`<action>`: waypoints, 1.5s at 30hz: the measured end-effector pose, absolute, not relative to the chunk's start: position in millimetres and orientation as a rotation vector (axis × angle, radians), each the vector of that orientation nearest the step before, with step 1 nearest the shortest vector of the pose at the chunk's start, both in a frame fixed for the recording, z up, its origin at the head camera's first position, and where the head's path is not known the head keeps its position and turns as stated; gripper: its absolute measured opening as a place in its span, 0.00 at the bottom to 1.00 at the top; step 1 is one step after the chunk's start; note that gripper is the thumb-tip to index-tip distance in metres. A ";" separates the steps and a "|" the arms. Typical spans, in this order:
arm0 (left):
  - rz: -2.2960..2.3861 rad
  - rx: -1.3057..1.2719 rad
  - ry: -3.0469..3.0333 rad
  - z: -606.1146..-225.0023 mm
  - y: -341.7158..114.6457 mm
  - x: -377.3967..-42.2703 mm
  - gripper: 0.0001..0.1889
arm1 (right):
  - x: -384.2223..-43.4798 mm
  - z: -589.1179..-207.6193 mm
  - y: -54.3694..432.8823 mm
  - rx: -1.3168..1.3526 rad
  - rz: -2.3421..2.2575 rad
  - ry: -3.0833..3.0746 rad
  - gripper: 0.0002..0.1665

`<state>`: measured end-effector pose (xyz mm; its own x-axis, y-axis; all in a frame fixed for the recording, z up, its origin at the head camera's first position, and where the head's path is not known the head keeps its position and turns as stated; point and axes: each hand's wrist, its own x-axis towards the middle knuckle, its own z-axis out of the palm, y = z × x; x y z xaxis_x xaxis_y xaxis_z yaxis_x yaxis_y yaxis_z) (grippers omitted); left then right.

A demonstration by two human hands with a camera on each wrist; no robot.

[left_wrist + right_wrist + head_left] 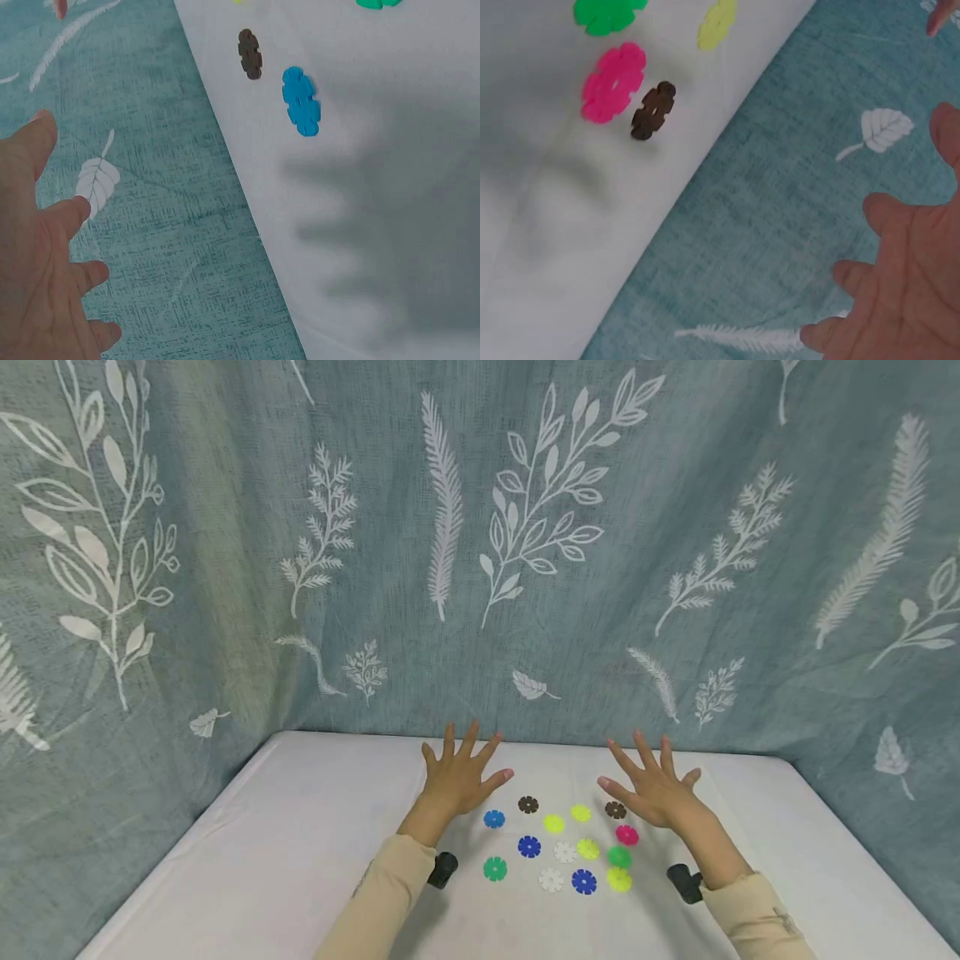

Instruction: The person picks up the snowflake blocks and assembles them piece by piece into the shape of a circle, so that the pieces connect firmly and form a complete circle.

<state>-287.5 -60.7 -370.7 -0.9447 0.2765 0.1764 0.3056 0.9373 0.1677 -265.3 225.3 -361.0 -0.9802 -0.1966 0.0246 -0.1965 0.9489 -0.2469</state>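
Both hands are held up over the table with fingers spread, and neither holds anything. In the head view my left hand is to the left of a scatter of flat, notched plastic discs, nearest the light blue disc. My right hand is on the other side, close by a brown disc and a pink disc. Between them lie a second brown disc, dark blue discs, yellow discs, white discs and green discs. The left wrist view shows the palm and fingers of the left hand.
A white cloth covers the table. Behind it hangs a blue-green curtain with white leaf patterns, meeting the table's far edge. A black device is on the left wrist and another black device on the right.
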 end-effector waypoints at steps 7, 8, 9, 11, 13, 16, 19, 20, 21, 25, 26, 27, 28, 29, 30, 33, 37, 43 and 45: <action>-0.257 -0.448 -2.963 -364.1 -59.1 -289.5 0.34 | -267.1 -358.0 222.3 -0.310 -0.400 3.049 0.46; -0.258 -0.451 -2.964 -363.3 -59.0 -289.4 0.34 | -267.3 -357.2 221.7 -0.310 -0.396 3.047 0.46; -0.254 -0.453 -2.965 -362.8 -59.0 -289.4 0.34 | -267.3 -356.3 221.2 -0.311 -0.391 3.045 0.46; -0.255 -0.456 -2.969 -362.3 -59.1 -288.9 0.34 | -267.4 -354.5 219.7 -0.316 -0.384 3.045 0.46; -0.244 -0.455 -2.977 -362.7 -59.4 -287.6 0.34 | -266.9 -353.7 217.5 -0.327 -0.362 3.041 0.46; -0.220 -0.452 -2.973 -365.8 -60.3 -285.7 0.34 | -265.5 -353.7 211.0 -0.370 -0.315 3.055 0.44; -0.212 -0.438 -2.944 -372.5 -62.5 -284.0 0.31 | -264.6 -356.4 198.8 -0.430 -0.259 3.080 0.38; -0.234 -0.436 -2.933 -375.2 -62.9 -283.5 0.28 | -264.1 -358.0 193.9 -0.453 -0.255 3.086 0.35; -0.258 -0.431 -2.929 -378.1 -63.0 -283.0 0.25 | -263.5 -359.6 188.6 -0.475 -0.251 3.087 0.32; -0.471 -0.403 -2.931 -391.2 -62.9 -284.5 0.12 | -262.1 -368.8 164.3 -0.560 -0.316 3.045 0.18; -0.522 -0.393 -2.940 -394.7 -62.7 -285.6 0.11 | -262.0 -371.4 157.9 -0.581 -0.337 3.027 0.16; -0.565 -0.382 -2.951 -397.7 -62.3 -286.8 0.10 | -261.9 -374.1 151.5 -0.597 -0.356 3.008 0.15; -0.604 -0.371 -2.958 -400.7 -62.0 -288.3 0.10 | -261.9 -376.9 145.3 -0.611 -0.373 2.990 0.14; -0.627 -0.359 -2.967 -403.6 -61.7 -289.7 0.11 | -262.0 -379.8 139.4 -0.622 -0.383 2.973 0.14; -0.638 -0.353 -2.975 -405.8 -61.3 -291.0 0.11 | -262.1 -382.8 133.9 -0.624 -0.389 2.959 0.15; -0.652 -0.338 -3.010 -409.7 -57.5 -292.7 0.14 | -260.6 -392.5 123.1 -0.624 -0.376 2.928 0.18; -0.652 -0.328 -3.035 -411.4 -53.3 -292.4 0.15 | -257.8 -403.9 116.2 -0.626 -0.350 2.921 0.20; -0.635 -0.328 -3.045 -416.9 -49.1 -292.7 0.16 | -257.2 -411.8 114.8 -0.605 -0.419 2.904 0.21; -0.645 -0.342 -3.042 -418.3 -49.0 -293.2 0.16 | -258.6 -412.6 114.4 -0.609 -0.439 2.899 0.21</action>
